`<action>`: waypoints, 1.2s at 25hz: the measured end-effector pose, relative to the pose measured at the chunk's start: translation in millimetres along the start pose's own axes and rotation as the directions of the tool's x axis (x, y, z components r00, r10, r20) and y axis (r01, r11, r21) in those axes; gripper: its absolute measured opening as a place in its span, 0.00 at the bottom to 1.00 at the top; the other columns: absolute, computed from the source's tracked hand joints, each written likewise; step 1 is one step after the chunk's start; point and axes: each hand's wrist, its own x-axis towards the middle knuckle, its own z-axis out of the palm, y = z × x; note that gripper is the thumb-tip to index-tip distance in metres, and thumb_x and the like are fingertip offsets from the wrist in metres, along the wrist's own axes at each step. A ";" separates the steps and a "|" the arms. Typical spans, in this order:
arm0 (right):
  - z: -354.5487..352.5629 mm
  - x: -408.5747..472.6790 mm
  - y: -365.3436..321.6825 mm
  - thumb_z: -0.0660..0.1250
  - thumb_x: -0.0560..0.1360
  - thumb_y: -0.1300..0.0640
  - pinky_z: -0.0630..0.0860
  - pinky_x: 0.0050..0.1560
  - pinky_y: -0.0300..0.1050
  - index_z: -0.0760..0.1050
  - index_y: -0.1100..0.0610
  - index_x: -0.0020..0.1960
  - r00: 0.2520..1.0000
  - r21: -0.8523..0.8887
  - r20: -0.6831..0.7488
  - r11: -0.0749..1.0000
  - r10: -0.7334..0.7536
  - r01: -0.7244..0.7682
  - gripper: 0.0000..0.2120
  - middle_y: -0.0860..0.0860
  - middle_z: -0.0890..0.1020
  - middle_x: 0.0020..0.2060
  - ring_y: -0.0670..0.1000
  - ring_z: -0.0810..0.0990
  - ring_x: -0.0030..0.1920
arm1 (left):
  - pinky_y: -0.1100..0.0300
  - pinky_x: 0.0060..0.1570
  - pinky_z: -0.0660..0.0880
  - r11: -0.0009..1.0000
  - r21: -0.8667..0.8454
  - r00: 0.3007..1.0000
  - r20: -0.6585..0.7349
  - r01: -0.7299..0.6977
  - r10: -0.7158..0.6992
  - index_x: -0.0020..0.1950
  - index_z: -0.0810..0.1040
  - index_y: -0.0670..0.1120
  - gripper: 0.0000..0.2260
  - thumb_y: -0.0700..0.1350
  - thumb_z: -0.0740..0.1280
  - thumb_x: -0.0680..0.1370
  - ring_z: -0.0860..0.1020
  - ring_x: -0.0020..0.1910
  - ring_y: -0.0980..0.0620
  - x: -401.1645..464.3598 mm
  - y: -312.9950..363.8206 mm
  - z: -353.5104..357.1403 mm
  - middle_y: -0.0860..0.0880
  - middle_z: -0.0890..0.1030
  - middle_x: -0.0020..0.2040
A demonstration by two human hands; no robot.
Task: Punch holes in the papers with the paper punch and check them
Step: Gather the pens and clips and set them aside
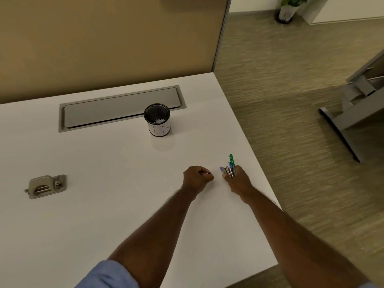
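1. Right hand [239, 182] fisted round pens [229, 168]; left hand [196, 177] curled on something small, unclear; both occupied.
2. Paper punch [46, 186] lies far left on the bench [124, 173]; no papers visible; punching may stall.

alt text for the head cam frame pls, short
A person's right hand grips a bunch of pens upright over a white desk, the left hand fisted beside it. A grey paper punch lies far left; a black mesh cup stands behind. No paper is visible.

Head camera looks forward and down, seemingly from standing height, over the desk [104, 163].
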 end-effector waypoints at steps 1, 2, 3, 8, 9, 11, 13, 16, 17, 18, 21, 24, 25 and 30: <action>-2.8 4.8 0.8 0.67 0.75 0.54 0.72 0.43 0.47 0.69 0.59 0.53 1.000 0.004 0.015 1.000 0.008 -0.008 0.12 0.55 0.75 0.42 0.53 0.73 0.42 | 0.63 0.35 0.72 1.000 0.007 1.000 -0.001 0.015 -0.015 0.42 0.84 0.39 0.04 0.38 0.72 0.69 0.76 0.34 0.53 4.9 2.9 9.0 0.48 0.80 0.35; -3.8 8.2 0.9 0.68 0.75 0.54 0.72 0.42 0.48 0.69 0.59 0.53 1.000 0.014 0.027 1.000 0.016 -0.016 0.12 0.56 0.76 0.42 0.54 0.73 0.42 | 0.63 0.34 0.71 1.000 0.017 1.000 -0.007 0.023 -0.023 0.41 0.83 0.39 0.04 0.38 0.72 0.69 0.76 0.34 0.53 8.8 4.5 15.4 0.48 0.80 0.35; -4.0 11.0 1.7 0.68 0.75 0.54 0.71 0.42 0.47 0.70 0.59 0.53 0.999 0.026 0.031 0.999 0.023 -0.024 0.12 0.57 0.76 0.43 0.54 0.73 0.42 | 0.64 0.34 0.71 0.999 0.034 1.000 -0.016 0.020 -0.020 0.41 0.83 0.39 0.04 0.38 0.71 0.69 0.76 0.35 0.53 12.3 5.3 21.1 0.49 0.80 0.35; -2.5 16.0 -2.0 0.68 0.75 0.55 0.68 0.36 0.40 0.72 0.61 0.54 0.997 -0.104 -0.052 0.993 -0.064 0.059 0.13 0.52 0.75 0.43 0.51 0.73 0.42 | 0.62 0.40 0.71 0.988 0.149 0.999 -0.025 -0.033 0.037 0.41 0.83 0.41 0.04 0.39 0.72 0.68 0.76 0.38 0.54 23.5 3.3 39.1 0.46 0.83 0.41; -2.6 16.4 -2.4 0.68 0.75 0.55 0.69 0.40 0.40 0.72 0.61 0.55 0.995 -0.124 -0.058 0.990 -0.080 0.072 0.14 0.52 0.76 0.44 0.50 0.74 0.43 | 0.61 0.41 0.72 0.987 0.158 0.999 -0.024 -0.034 0.039 0.41 0.83 0.41 0.04 0.39 0.73 0.68 0.76 0.38 0.53 25.2 2.5 41.9 0.45 0.84 0.42; -3.0 18.1 -1.5 0.68 0.75 0.56 0.70 0.46 0.42 0.72 0.62 0.57 0.993 -0.139 -0.070 0.987 -0.091 0.081 0.15 0.52 0.76 0.45 0.50 0.75 0.46 | 0.61 0.41 0.72 0.985 0.167 0.999 -0.023 -0.044 0.049 0.41 0.82 0.42 0.03 0.40 0.73 0.68 0.76 0.39 0.53 28.4 1.7 46.7 0.45 0.84 0.42; -5.4 19.1 -1.6 0.69 0.75 0.56 0.72 0.46 0.43 0.72 0.62 0.57 0.993 -0.146 -0.077 0.987 -0.085 0.073 0.15 0.52 0.76 0.45 0.51 0.75 0.46 | 0.62 0.41 0.70 0.979 0.188 0.997 -0.009 -0.074 0.077 0.41 0.82 0.42 0.04 0.41 0.74 0.68 0.75 0.37 0.54 29.7 1.6 51.9 0.48 0.82 0.39; -10.3 21.1 -3.0 0.70 0.73 0.58 0.78 0.46 0.49 0.74 0.63 0.55 0.993 -0.113 -0.078 0.991 -0.085 0.075 0.14 0.56 0.79 0.44 0.54 0.78 0.44 | 0.66 0.39 0.68 0.975 0.191 0.993 -0.010 -0.112 0.116 0.41 0.81 0.41 0.06 0.42 0.75 0.69 0.72 0.35 0.56 29.4 2.6 58.4 0.53 0.76 0.33; -11.7 21.2 -4.4 0.70 0.72 0.59 0.80 0.46 0.52 0.75 0.64 0.55 0.992 -0.101 -0.082 0.991 -0.092 0.083 0.14 0.57 0.80 0.45 0.55 0.80 0.44 | 0.66 0.39 0.69 0.980 0.168 0.993 -0.019 -0.109 0.114 0.42 0.81 0.41 0.07 0.42 0.75 0.68 0.72 0.34 0.57 29.0 2.5 58.9 0.54 0.76 0.32; -12.7 20.8 -5.4 0.70 0.71 0.59 0.80 0.46 0.54 0.75 0.64 0.54 0.991 -0.094 -0.088 0.991 -0.099 0.090 0.13 0.58 0.80 0.44 0.56 0.80 0.44 | 0.66 0.40 0.69 0.986 0.133 0.995 -0.024 -0.096 0.100 0.43 0.81 0.41 0.08 0.41 0.76 0.68 0.73 0.34 0.57 28.2 2.3 58.1 0.53 0.76 0.33; -15.4 18.5 -9.0 0.68 0.71 0.62 0.80 0.39 0.51 0.75 0.62 0.48 0.990 -0.085 -0.101 0.993 -0.095 0.087 0.07 0.55 0.79 0.39 0.54 0.77 0.39 | 0.59 0.46 0.75 0.999 0.031 0.999 -0.013 -0.034 0.034 0.45 0.80 0.43 0.10 0.36 0.75 0.66 0.76 0.38 0.54 24.1 1.9 52.0 0.50 0.80 0.38; -19.3 17.0 -12.1 0.61 0.71 0.67 0.67 0.31 0.34 0.70 0.55 0.43 0.992 -0.063 -0.099 0.996 -0.072 0.066 0.08 0.47 0.72 0.39 0.49 0.71 0.40 | 0.54 0.55 0.76 0.998 -0.065 1.000 -0.011 -0.002 0.001 0.55 0.79 0.40 0.15 0.31 0.69 0.70 0.78 0.45 0.49 20.3 0.3 46.2 0.47 0.80 0.44; -21.2 16.6 -12.4 0.59 0.71 0.67 0.67 0.33 0.30 0.71 0.53 0.46 0.994 -0.055 -0.089 0.997 -0.059 0.054 0.10 0.46 0.72 0.42 0.47 0.72 0.42 | 0.54 0.57 0.76 0.996 -0.085 1.000 -0.016 0.001 -0.002 0.57 0.79 0.40 0.15 0.31 0.67 0.72 0.78 0.47 0.49 20.2 -0.3 44.9 0.47 0.80 0.46; -28.1 12.0 -6.2 0.58 0.74 0.69 0.68 0.61 0.42 0.69 0.63 0.68 0.993 -0.065 -0.109 0.997 -0.034 0.027 0.22 0.54 0.75 0.59 0.51 0.73 0.61 | 0.57 0.50 0.74 0.971 -0.236 0.999 -0.005 0.034 -0.036 0.61 0.76 0.33 0.18 0.25 0.56 0.74 0.76 0.45 0.47 19.5 -9.4 35.4 0.42 0.79 0.47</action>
